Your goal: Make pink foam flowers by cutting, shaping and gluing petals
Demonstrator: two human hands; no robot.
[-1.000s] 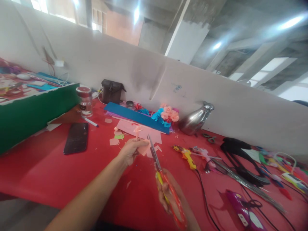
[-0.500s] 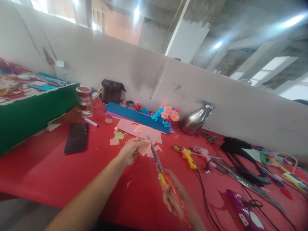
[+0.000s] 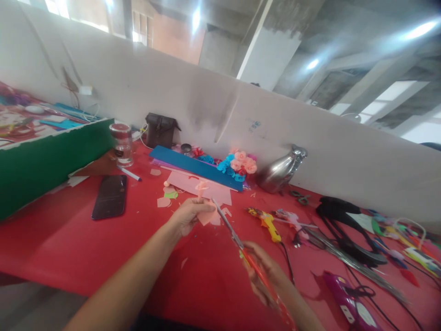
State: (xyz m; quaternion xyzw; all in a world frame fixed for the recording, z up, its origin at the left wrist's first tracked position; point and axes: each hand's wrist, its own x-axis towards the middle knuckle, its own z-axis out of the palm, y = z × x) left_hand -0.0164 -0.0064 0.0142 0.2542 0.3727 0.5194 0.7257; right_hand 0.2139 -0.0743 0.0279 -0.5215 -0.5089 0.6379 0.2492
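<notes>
In the head view my left hand is closed, pinching a piece of peach paper between thumb and fingers above the table. My right hand is closed round the red and yellow handles of a pair of scissors. The blades point up and left, and their tips lie at the right edge of the held paper. They look nearly closed together. Behind the left hand rests a larger pink sheet, with small paper offcuts beside it.
A phone, a marker and a clear jar lie left. Blue sheets, paper flowers and a steel jug stand at the back. A yellow glue gun and a purple device are right.
My right hand has moved right and slightly lower, tilting the scissors to a flatter slant, and their blades have drawn closer together. The left hand and its paper have barely moved.
</notes>
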